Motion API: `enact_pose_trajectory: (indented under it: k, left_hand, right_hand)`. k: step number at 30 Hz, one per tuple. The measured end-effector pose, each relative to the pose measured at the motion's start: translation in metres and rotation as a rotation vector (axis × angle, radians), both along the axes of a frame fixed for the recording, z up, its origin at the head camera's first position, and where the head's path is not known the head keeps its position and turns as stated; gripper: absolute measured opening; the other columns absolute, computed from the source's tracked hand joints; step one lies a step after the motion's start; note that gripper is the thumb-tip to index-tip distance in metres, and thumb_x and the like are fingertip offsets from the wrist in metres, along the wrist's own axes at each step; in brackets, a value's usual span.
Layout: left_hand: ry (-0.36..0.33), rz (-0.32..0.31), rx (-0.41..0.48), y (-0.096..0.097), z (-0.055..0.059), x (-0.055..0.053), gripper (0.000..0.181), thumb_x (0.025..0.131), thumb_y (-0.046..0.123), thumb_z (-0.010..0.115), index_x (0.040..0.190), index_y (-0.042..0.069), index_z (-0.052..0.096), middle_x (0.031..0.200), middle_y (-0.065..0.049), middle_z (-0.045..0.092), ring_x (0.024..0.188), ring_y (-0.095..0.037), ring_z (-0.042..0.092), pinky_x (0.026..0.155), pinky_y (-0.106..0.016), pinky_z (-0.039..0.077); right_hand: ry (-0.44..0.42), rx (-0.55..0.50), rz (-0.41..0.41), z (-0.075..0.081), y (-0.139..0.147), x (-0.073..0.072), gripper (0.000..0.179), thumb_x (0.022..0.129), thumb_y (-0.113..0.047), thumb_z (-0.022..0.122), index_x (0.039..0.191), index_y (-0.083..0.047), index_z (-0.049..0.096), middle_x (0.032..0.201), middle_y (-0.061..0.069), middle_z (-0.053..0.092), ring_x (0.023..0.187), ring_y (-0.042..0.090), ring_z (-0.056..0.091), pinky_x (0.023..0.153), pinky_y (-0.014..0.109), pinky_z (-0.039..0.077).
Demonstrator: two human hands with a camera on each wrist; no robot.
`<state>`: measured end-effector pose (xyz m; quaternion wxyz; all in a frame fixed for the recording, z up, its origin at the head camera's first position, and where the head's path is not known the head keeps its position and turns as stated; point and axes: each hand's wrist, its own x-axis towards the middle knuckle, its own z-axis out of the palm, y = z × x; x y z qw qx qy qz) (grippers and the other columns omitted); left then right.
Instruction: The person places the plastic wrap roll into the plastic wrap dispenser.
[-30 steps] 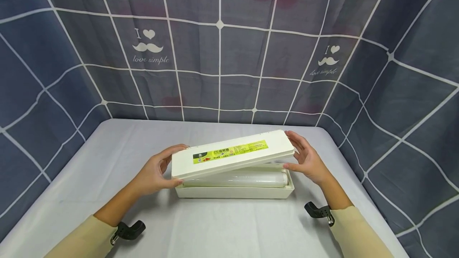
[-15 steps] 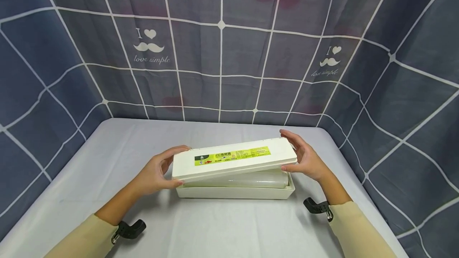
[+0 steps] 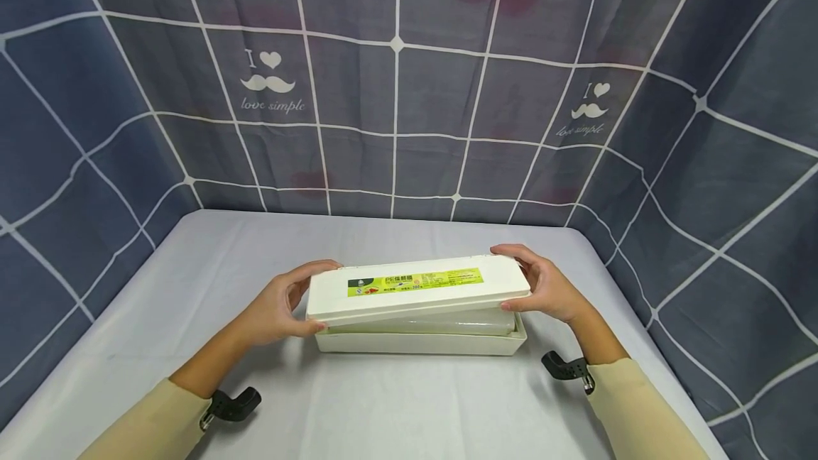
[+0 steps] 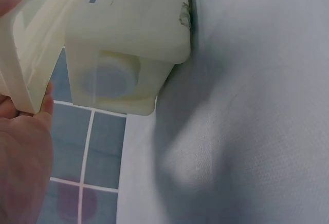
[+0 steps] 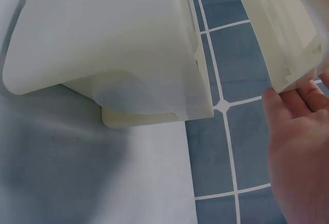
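A long white cling film box sits on the table with a pale roll of film lying inside. Over it, my two hands hold its white lid, which bears a yellow-green label. The left hand grips the lid's left end, thumb at the front and fingers behind. At the other end the right hand grips it the same way. The lid slants, its right end higher, and hides much of the roll. In both wrist views a gap separates lid and box.
A white cloth covers the table. Grey-blue curtains with white grid lines stand behind and at both sides. A black wrist mount is strapped at the left wrist, another mount at the right.
The lid's right end has come down toward the box along with the right hand, so the lid slants less and covers more of the roll. The left hand has hardly moved.
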<state>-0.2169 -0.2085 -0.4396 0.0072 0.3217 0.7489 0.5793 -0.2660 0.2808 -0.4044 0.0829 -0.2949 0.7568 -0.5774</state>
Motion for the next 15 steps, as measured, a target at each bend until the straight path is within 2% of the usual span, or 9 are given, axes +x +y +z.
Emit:
enact_pose_trajectory:
  k: [10, 15]
  left_hand:
    - [0.067, 0.027, -0.06, -0.0035, 0.0057, -0.0051, 0.083, 0.071, -0.004, 0.086, 0.146, 0.014, 0.053, 0.145, -0.007, 0.057, 0.133, -0.011, 0.052, 0.114, -0.013, 0.036]
    - [0.072, -0.001, -0.06, -0.0066, 0.0059, -0.009, 0.08, 0.074, -0.003, 0.085, 0.146, 0.009, 0.052, 0.146, -0.012, 0.056, 0.132, -0.009, 0.052, 0.113, -0.013, 0.037]
  right_hand:
    - [0.015, -0.006, -0.019, -0.0035, -0.0022, 0.0007, 0.093, 0.065, 0.012, 0.089, 0.147, 0.001, 0.047, 0.143, 0.012, 0.05, 0.116, 0.014, 0.059, 0.086, 0.023, 0.058]
    - [0.023, 0.007, -0.045, -0.0063, -0.003, 0.0018, 0.091, 0.065, 0.012, 0.089, 0.146, 0.001, 0.049, 0.14, 0.011, 0.054, 0.114, 0.015, 0.06, 0.086, 0.023, 0.058]
